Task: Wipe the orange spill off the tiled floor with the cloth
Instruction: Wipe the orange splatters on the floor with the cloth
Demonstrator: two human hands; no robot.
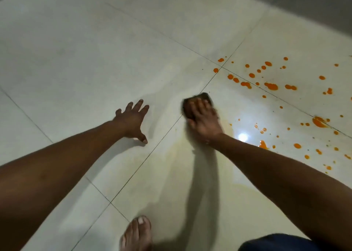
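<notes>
Progress approx. one-third, est.: right hand (204, 123) presses cloth (197, 98) on floor (95, 60) at centre, fingers laid over it; blur hides any clamping. Left hand (131, 120) braces flat, fingers splayed. Faint yellow smear (181, 155) by cloth looks wiped; spill (271, 86) to the right, many drops, uncleared.

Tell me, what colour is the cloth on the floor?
The cloth is dark brown, almost black, though blurred; head view shows it best.
</notes>
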